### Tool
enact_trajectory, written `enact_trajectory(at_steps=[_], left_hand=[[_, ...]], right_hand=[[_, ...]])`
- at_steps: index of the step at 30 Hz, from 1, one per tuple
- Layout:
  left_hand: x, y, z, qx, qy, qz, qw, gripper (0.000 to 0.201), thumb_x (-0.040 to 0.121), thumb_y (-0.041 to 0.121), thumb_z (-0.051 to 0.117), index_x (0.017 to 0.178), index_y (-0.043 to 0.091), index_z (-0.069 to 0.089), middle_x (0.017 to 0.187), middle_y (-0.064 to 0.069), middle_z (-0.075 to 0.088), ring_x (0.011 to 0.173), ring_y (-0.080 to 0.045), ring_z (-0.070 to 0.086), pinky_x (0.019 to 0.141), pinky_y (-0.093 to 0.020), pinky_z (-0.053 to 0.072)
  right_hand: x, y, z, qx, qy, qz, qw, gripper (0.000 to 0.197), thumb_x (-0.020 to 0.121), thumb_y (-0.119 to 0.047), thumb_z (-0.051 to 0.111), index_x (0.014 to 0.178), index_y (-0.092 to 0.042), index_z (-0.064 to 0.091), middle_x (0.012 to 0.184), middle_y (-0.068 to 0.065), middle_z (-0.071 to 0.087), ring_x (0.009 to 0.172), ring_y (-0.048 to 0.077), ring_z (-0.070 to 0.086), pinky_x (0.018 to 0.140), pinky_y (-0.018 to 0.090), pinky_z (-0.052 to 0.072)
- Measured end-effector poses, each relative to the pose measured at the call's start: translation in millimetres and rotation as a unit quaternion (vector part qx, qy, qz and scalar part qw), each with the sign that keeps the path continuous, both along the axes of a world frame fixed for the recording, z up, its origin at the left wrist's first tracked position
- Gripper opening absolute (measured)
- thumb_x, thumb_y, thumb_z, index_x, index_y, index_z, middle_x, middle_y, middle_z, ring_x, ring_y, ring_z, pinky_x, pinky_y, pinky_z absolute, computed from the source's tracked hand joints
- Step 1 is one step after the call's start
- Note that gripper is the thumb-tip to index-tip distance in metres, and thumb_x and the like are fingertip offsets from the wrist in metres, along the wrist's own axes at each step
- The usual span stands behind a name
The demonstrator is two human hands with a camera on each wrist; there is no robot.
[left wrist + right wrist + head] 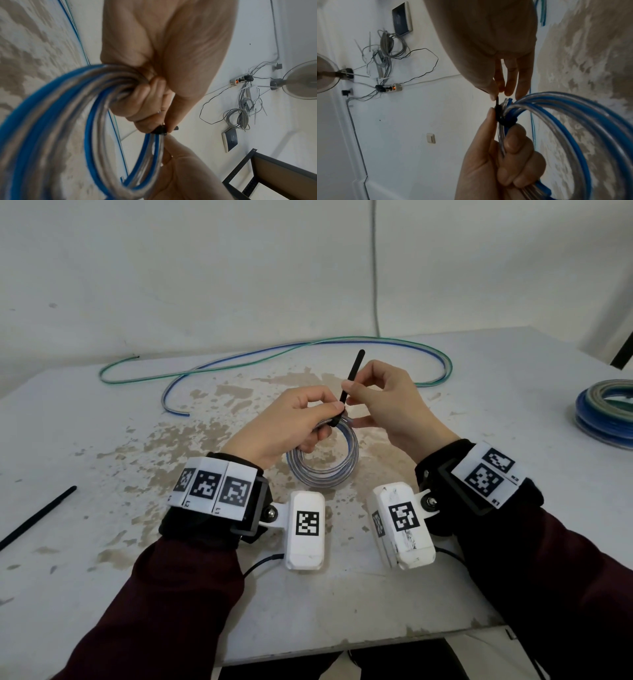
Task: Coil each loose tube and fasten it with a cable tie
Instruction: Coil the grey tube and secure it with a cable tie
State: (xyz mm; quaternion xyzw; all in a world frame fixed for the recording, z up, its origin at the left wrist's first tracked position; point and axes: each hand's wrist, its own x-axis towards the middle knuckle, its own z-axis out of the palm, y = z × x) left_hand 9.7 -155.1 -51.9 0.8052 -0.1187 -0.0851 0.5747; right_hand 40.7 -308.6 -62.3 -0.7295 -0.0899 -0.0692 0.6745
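Note:
A coil of clear and blue tube (325, 470) hangs above the table between both hands. My left hand (327, 421) grips the top of the coil (51, 121), fingers curled round the bunched loops. A black cable tie (352, 378) is wrapped round the bundle beside those fingers, and its head (160, 130) sits against the loops. My right hand (347, 389) pinches the tie's tail, which sticks up and away. In the right wrist view the tie (503, 119) circles the coil (573, 115) just above the left thumb.
Long loose green and blue tubes (308, 347) curve across the back of the stained table (102, 440). A finished blue and green coil (606, 412) lies at the right edge. A spare black cable tie (37, 518) lies at the left.

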Motion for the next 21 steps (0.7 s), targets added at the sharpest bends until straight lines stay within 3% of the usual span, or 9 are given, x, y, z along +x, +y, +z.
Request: enact_trajectory(at_steps=[4,9,11,13,15,21], left_hand=[[-1.0,0.5,-1.0,0.016,0.017,-0.015,1.0,0.019,0.098,0.021,0.052,0.092,0.006,0.062,0.052,-0.001,0.047,0.035,-0.008,0.028,0.041,-0.017,0.027],[-3.6,2.8,0.8,-0.077,0.06,-0.037,0.995,0.019,0.099,0.017,0.048,0.086,0.012,0.061,0.053,0.0,0.042,0.039,-0.006,0.02,0.043,-0.018,0.019],[-2.8,2.7,0.4,-0.099,0.061,-0.029,0.993,0.019,0.099,0.016,0.048,0.085,0.012,0.059,0.052,0.0,0.043,0.037,-0.006,0.021,0.042,-0.018,0.019],[-1.0,2.1,-0.2,-0.117,0.051,-0.002,0.992,0.018,0.098,0.016,0.048,0.085,0.011,0.059,0.052,-0.001,0.043,0.036,-0.006,0.022,0.041,-0.018,0.019],[0.4,2.9,0.2,-0.141,0.042,0.029,0.989,0.018,0.098,0.016,0.049,0.085,0.011,0.06,0.052,-0.002,0.043,0.035,-0.006,0.024,0.041,-0.019,0.019],[4.6,9.9,1.7,-0.224,0.054,0.079,0.97,0.018,0.099,0.016,0.049,0.089,0.009,0.062,0.055,-0.003,0.048,0.035,-0.006,0.03,0.039,-0.017,0.03]], right_hand=[[1.9,1.6,-5.5,-0.01,0.007,-0.02,1.0,0.026,0.09,-0.009,0.063,0.071,-0.011,0.046,0.081,0.005,0.052,0.059,0.007,0.057,0.046,0.024,0.051],[-4.6,-2.2,5.1,0.021,0.036,0.046,0.998,0.013,0.095,-0.018,0.058,0.084,-0.013,0.053,0.079,0.005,0.056,0.06,0.011,0.061,0.053,0.026,0.053],[-7.8,-3.1,9.3,0.017,0.087,0.095,0.992,0.015,0.1,-0.025,0.048,0.093,-0.016,0.057,0.079,0.003,0.059,0.061,0.011,0.062,0.065,0.033,0.057],[-8.4,-4.4,11.7,0.01,0.139,0.142,0.98,0.023,0.101,-0.029,0.041,0.099,-0.015,0.059,0.078,0.003,0.061,0.068,0.017,0.065,0.084,0.044,0.054],[-9.7,-4.1,12.7,-0.008,0.15,0.178,0.973,0.024,0.1,-0.029,0.043,0.104,-0.011,0.059,0.081,0.006,0.066,0.076,0.021,0.067,0.091,0.047,0.051],[-13.3,-6.4,7.8,-0.039,0.119,0.209,0.97,0.019,0.094,-0.02,0.058,0.11,-0.011,0.053,0.09,0.006,0.069,0.078,0.019,0.067,0.074,0.036,0.057]])
